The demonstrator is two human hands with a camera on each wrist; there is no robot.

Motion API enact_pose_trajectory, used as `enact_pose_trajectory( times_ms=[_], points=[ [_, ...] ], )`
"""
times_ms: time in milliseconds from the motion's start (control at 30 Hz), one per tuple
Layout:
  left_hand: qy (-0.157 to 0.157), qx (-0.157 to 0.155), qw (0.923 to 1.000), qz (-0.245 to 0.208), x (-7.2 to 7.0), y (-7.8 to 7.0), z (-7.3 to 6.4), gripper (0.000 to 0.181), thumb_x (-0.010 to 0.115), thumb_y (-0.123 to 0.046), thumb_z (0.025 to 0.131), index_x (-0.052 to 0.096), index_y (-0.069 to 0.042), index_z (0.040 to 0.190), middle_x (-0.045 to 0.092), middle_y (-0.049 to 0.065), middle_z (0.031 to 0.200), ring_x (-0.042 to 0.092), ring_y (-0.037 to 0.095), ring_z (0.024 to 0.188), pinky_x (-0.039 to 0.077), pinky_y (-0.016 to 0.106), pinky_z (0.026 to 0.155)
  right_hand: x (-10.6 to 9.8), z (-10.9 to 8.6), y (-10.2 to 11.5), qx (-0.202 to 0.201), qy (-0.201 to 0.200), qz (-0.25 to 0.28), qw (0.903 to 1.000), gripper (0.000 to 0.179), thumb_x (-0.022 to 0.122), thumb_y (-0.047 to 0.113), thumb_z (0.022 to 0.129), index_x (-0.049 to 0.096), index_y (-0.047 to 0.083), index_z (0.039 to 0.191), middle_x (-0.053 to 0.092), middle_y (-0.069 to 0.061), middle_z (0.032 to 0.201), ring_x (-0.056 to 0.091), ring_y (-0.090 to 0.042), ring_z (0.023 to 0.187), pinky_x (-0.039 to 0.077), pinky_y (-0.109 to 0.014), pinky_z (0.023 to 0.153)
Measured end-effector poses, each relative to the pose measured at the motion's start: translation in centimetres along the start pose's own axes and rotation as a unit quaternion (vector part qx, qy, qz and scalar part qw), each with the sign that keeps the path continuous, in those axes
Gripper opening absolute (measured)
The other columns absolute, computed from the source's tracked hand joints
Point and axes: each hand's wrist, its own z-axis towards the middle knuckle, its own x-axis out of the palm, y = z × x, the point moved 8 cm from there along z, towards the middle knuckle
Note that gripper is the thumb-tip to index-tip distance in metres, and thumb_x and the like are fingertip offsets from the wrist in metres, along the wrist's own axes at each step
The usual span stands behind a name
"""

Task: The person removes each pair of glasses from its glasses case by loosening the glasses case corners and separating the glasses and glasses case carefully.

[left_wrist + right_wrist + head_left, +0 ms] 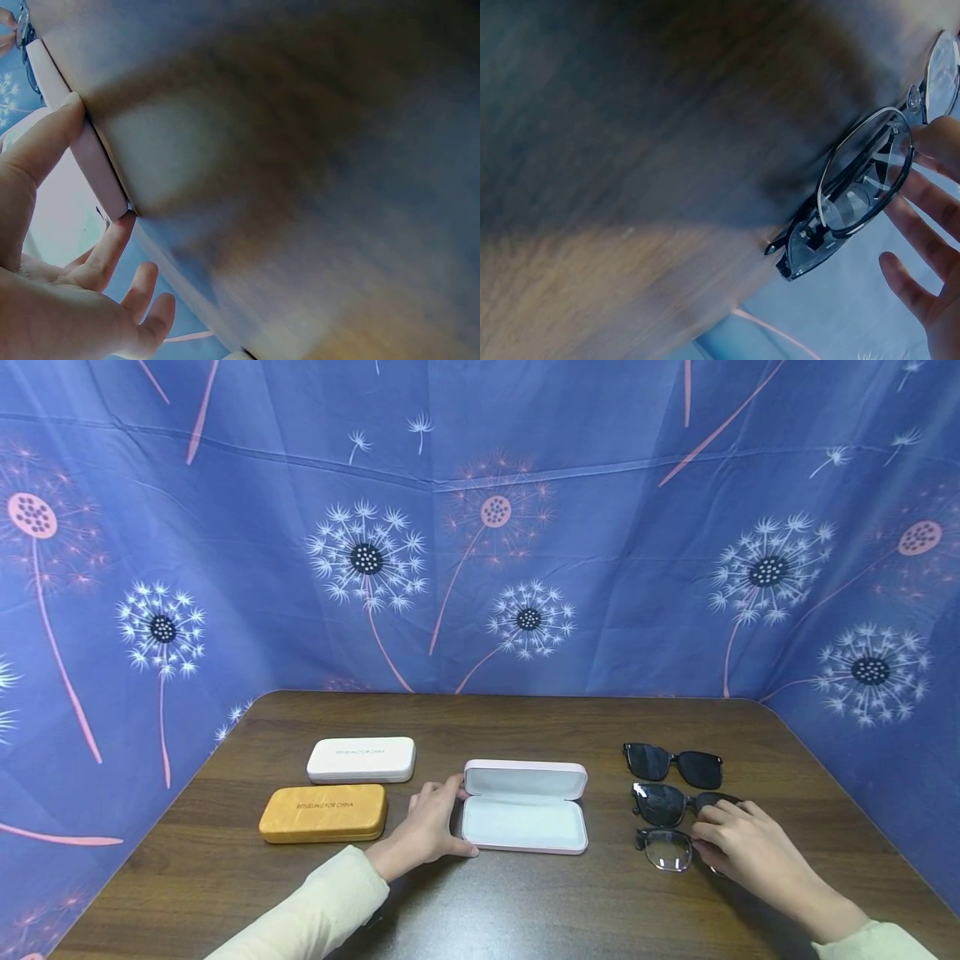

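Note:
A pink-edged glasses case [525, 825] lies open on the table with its pale lining showing. My left hand [427, 825] grips its left end, thumb at the front corner and fingers by the hinge side. In the left wrist view, thumb and a finger span the case's pink edge [105, 172]. Clear eyeglasses [667, 850] lie at the right, nearest me, their right lens mostly hidden by my right hand [750, 852], whose fingers pinch them there. In the right wrist view, the eyeglasses [825, 191] stand before darker frames, and fingertips meet them near the bridge.
Two pairs of dark sunglasses, the far pair [697, 768] and the middle pair [660, 804], lie behind the eyeglasses. A closed white case [362, 762] and a closed yellow case [324, 817] sit at the left. A blue dandelion-print cloth [630, 610] hangs behind the table [585, 902].

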Motion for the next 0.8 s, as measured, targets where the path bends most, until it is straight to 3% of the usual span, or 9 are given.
enact_pose_trajectory(
  times_ms=[200,300,433,800],
  points=[
    [0.000,0.001,1.0000,-0.001,0.02,0.02,0.02,0.095,0.088,-0.025,0.052,0.039,-0.001,0.129,0.062,0.005,0.112,0.044,0.034,0.113,0.030,0.049,0.094,0.10,-0.13,-0.09,-0.003,0.014,-0.002,0.9999,0.019,0.051,0.035,0.077,0.056,0.025,0.063,0.048,0.017,0.067,0.046,-0.006,0.064,0.031,-0.026,0.054],
    [-0.001,0.004,1.0000,0.000,0.06,0.06,0.05,0.095,0.088,-0.026,0.052,0.040,-0.001,0.129,0.062,0.005,0.113,0.044,0.033,0.113,0.031,0.049,0.093,0.18,-0.13,-0.10,-0.001,0.021,-0.003,0.9998,0.008,0.062,0.029,0.067,0.056,0.025,0.063,0.049,0.017,0.067,0.046,-0.006,0.064,0.032,-0.026,0.055],
    [-0.002,0.006,1.0000,0.000,0.12,0.09,0.07,0.094,0.088,-0.026,0.052,0.040,-0.001,0.129,0.062,0.005,0.112,0.044,0.033,0.112,0.031,0.049,0.093,0.32,-0.15,-0.10,0.009,0.031,-0.008,0.9994,0.024,0.076,0.018,0.051,0.057,0.025,0.064,0.049,0.017,0.067,0.047,-0.007,0.064,0.032,-0.027,0.054],
    [-0.004,0.004,1.0000,0.000,0.05,-0.02,0.09,0.094,0.088,-0.025,0.052,0.040,0.000,0.129,0.062,0.006,0.112,0.044,0.034,0.113,0.031,0.050,0.093,0.68,0.00,-0.40,0.035,0.062,-0.009,0.9974,0.031,0.083,0.020,0.049,0.058,0.028,0.065,0.053,0.018,0.067,0.049,-0.006,0.065,0.035,-0.029,0.056]
  ],
)
